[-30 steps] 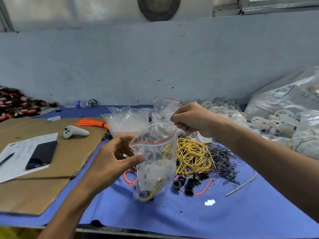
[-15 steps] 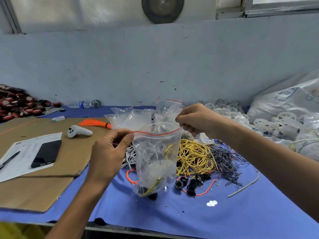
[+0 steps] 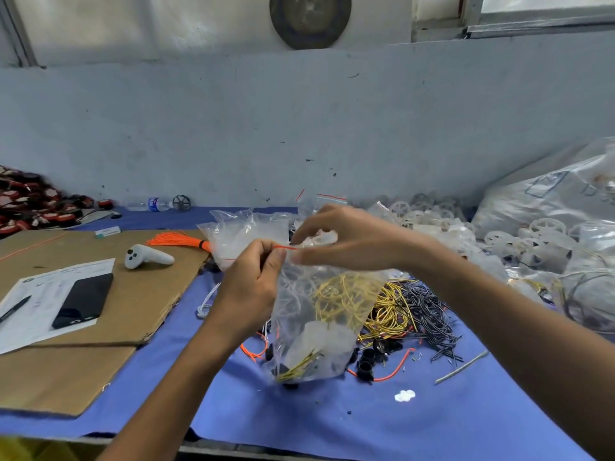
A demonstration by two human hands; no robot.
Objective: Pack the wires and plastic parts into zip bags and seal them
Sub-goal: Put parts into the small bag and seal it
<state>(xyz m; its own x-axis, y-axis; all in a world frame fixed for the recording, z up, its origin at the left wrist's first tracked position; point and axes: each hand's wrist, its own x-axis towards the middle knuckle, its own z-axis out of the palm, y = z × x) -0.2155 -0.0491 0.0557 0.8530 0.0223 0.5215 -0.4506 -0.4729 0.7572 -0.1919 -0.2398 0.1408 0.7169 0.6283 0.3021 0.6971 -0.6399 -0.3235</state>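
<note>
Above the blue tabletop (image 3: 432, 427) the zip bag (image 3: 299, 301) hangs, already filled with a white plastic part (image 3: 319, 337). The left hand (image 3: 249, 287) pinches its red zip strip (image 3: 285, 247) and the right hand (image 3: 352, 241) pinches just beside, so sealing seems begun. Loose yellow wires (image 3: 389, 311), black wires (image 3: 429, 311) and black rings (image 3: 366, 359) wait unpacked. Half a second ago the hands held the mouth open from its two ends.

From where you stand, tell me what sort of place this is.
Probably a small assembly or packing workshop: a heap of loose yellow wires, bags of white plastic wheels, and a part-filled zip bag held over the bench.
</note>
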